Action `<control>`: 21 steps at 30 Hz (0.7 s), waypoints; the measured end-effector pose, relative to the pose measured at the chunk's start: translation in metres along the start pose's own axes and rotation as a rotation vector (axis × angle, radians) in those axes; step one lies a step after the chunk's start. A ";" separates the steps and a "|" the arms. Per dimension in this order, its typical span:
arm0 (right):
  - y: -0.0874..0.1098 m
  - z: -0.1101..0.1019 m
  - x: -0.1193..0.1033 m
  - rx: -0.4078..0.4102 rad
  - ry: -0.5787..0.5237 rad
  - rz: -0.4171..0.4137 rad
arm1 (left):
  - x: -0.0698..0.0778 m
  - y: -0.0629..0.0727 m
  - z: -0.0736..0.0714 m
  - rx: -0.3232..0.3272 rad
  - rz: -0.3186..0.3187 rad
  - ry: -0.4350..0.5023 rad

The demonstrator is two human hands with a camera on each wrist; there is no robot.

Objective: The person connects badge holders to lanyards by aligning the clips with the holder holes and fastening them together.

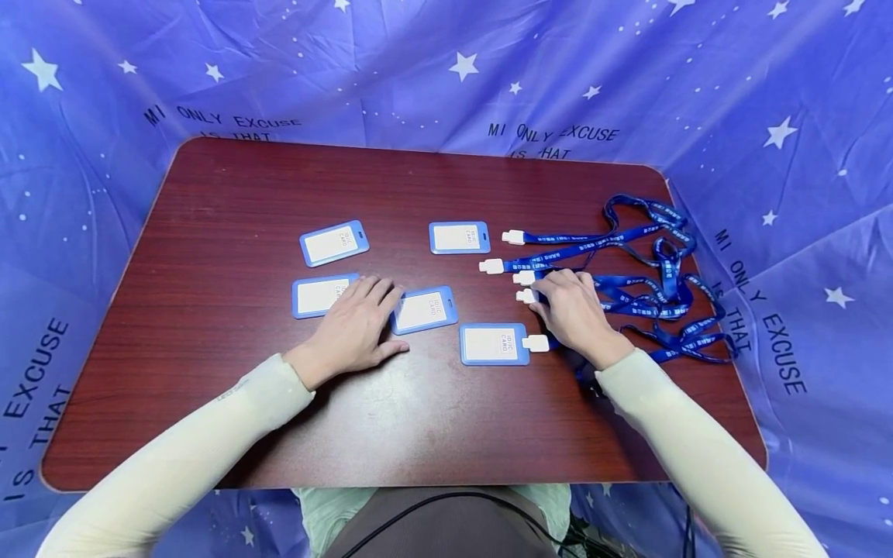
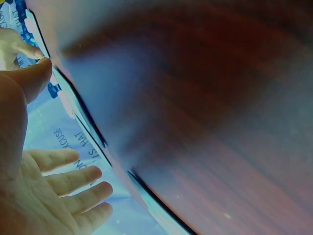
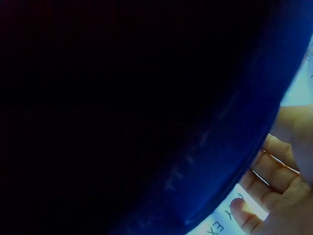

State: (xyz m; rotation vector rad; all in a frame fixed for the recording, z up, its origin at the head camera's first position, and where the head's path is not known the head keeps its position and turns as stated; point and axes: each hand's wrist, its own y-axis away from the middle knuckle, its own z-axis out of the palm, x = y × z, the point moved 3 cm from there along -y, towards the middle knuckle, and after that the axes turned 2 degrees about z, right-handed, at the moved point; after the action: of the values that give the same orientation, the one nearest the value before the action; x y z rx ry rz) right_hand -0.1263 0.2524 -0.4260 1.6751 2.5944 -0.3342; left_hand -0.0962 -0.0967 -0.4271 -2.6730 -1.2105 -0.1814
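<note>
My left hand (image 1: pixel 356 325) lies palm down, fingers extended, across the right end of one blue-framed card holder (image 1: pixel 317 297). Its fingertips reach the left edge of another card holder (image 1: pixel 422 309); the thumb is spread out over the table. My right hand (image 1: pixel 575 314) is over the blue lanyards, with thumb and index fingertips on either side of a strap just behind a white clip (image 1: pixel 525 296); I cannot tell whether they pinch it. A dark blue strap (image 3: pixel 210 161) hides those fingertips in the right wrist view. Below it, a white clip (image 1: pixel 536 343) meets the slotted end of a card holder (image 1: pixel 494 344).
Two more card holders, one at the upper left (image 1: pixel 334 243) and one at centre (image 1: pixel 460 238), lie farther back on the brown table (image 1: pixel 244 194). Tangled lanyards (image 1: pixel 670 283) cover its right side. Starry blue cloth (image 1: pixel 418 77) hangs around the table.
</note>
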 end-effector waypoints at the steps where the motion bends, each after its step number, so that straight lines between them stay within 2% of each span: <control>1: 0.000 0.000 0.000 -0.002 0.005 0.000 | 0.000 0.000 0.000 0.001 0.001 0.001; 12: 0.001 0.001 -0.001 0.001 0.005 -0.033 | 0.002 -0.004 0.001 0.021 0.020 -0.008; 21: 0.004 -0.003 -0.004 0.034 -0.021 -0.061 | 0.002 -0.008 0.004 0.012 0.010 -0.011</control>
State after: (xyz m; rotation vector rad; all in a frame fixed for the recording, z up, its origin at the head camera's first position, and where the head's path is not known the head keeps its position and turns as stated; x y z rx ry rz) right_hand -0.1212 0.2510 -0.4232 1.5967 2.6434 -0.3981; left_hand -0.1005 -0.0891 -0.4295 -2.6725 -1.1977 -0.1581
